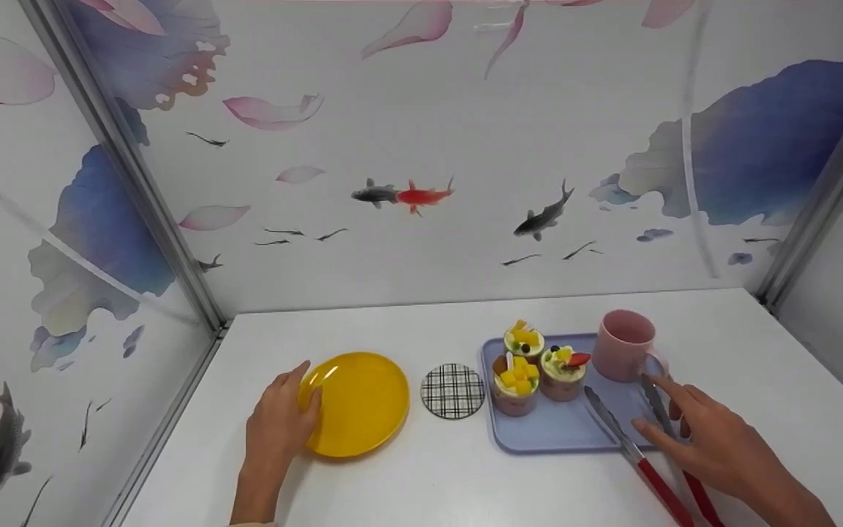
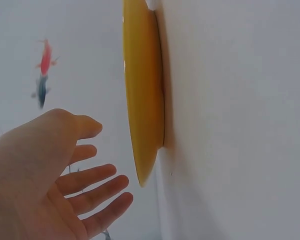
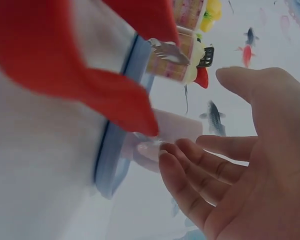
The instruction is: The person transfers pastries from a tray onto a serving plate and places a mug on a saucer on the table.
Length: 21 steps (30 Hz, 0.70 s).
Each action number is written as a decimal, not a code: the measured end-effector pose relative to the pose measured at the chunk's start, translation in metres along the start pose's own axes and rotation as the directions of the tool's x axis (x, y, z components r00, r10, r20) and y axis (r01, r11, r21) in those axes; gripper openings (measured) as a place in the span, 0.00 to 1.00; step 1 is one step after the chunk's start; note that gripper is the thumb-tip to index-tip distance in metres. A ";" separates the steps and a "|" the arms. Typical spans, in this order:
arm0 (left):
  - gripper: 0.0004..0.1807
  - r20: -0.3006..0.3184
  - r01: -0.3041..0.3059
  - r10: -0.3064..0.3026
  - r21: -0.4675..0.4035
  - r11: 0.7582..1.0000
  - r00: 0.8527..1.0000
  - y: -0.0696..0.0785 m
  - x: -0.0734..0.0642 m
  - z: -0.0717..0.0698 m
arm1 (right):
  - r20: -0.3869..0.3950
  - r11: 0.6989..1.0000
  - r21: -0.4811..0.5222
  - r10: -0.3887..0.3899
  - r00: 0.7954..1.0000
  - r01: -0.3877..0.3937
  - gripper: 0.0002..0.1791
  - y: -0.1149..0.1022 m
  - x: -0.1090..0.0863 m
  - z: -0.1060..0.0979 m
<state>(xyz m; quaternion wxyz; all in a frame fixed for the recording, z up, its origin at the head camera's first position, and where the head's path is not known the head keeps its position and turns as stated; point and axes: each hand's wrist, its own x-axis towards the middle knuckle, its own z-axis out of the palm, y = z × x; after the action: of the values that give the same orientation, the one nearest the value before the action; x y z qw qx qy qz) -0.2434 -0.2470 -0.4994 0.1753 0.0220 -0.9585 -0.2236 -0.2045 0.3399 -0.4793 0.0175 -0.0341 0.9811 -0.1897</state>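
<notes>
My left hand [image 1: 279, 417] is over the left edge of a yellow plate [image 1: 363, 406], fingers extended; in the left wrist view a gap separates it from the plate [image 2: 142, 90]. On the right, my right hand [image 1: 721, 435] hovers above red-handled metal tongs [image 1: 657, 484], fingers loosely bent and holding nothing. The tongs lie spread, tips on a blue tray [image 1: 560, 437] and handles past its front edge. A pink mug [image 1: 617, 353] stands at the tray's back right, just beyond my right fingertips. In the right wrist view the tongs' handles [image 3: 115, 102] appear large and blurred.
Three dessert cups with fruit on top, one of them a front cup [image 1: 515, 401], stand at the tray's left side. Between plate and tray lies a round checked coaster [image 1: 453, 391]. Printed panels [image 1: 421, 132] enclose the white table [image 1: 407, 487] at the back and sides.
</notes>
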 end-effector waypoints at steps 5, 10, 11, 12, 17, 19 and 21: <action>0.29 0.027 0.012 -0.011 -0.035 0.999 1.000 -0.002 0.000 0.000 | 0.134 0.998 0.019 0.062 0.989 -0.065 0.70 0.005 0.002 0.001; 0.26 0.058 0.033 -0.029 -0.079 0.996 0.998 -0.006 0.002 0.003 | 0.239 0.988 0.066 0.117 0.964 -0.137 0.78 0.007 -0.002 0.006; 0.26 0.067 0.040 -0.034 -0.084 0.996 0.997 -0.007 0.002 0.003 | 0.252 0.987 0.072 0.123 0.960 -0.146 0.79 0.008 -0.004 0.008; 0.25 0.072 0.044 -0.037 -0.090 0.995 0.997 -0.008 0.002 0.003 | 0.266 0.984 0.081 0.130 0.955 -0.157 0.79 0.008 -0.005 0.009; 0.24 0.089 0.056 -0.048 -0.094 0.994 0.995 -0.011 0.003 0.002 | 0.318 0.977 0.071 0.170 0.933 -0.202 0.83 0.009 -0.010 0.015; 0.24 0.095 0.054 -0.045 -0.093 0.994 0.994 -0.011 0.003 0.002 | 0.341 0.976 0.055 0.182 0.922 -0.212 0.86 0.010 -0.013 0.017; 0.23 0.101 0.052 -0.043 -0.096 0.994 0.994 -0.011 0.002 0.002 | 0.361 0.971 0.059 0.194 0.912 -0.230 0.89 0.011 -0.014 0.019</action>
<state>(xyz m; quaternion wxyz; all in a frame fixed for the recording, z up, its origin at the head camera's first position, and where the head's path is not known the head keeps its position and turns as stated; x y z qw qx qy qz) -0.2465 -0.2562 -0.5053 0.1229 0.0250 -0.9530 -0.2757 -0.1902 0.3445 -0.5009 0.2154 0.0398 0.9491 -0.2264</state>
